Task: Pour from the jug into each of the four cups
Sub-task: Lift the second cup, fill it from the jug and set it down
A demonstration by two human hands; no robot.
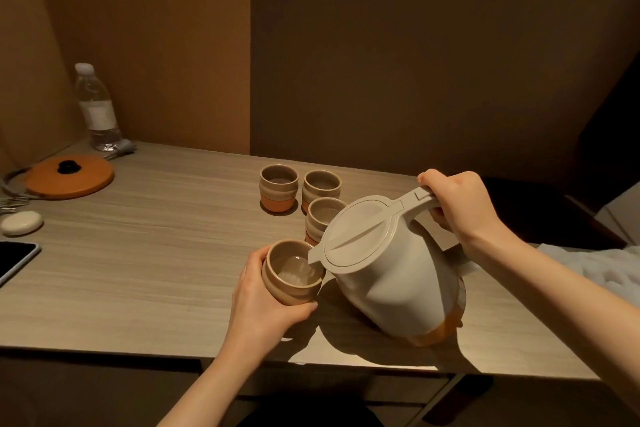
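Observation:
A beige lidded jug (388, 274) is tilted to the left, its spout over the nearest cup (294, 272). My right hand (457, 208) grips the jug's handle. My left hand (263, 302) is wrapped around that cup, which is tipped toward the spout and has clear liquid in it. Three more beige-and-orange cups stand behind: one at the back left (278, 192), one at the back right (322, 185), and a third (323, 218) partly hidden by the jug's lid.
A water bottle (97, 107) stands at the far left by the wall. An orange lid with a black knob (69, 175), a white oval object (21, 222) and a dark tablet (15, 260) lie along the left side. White cloth (595, 267) lies at the right edge.

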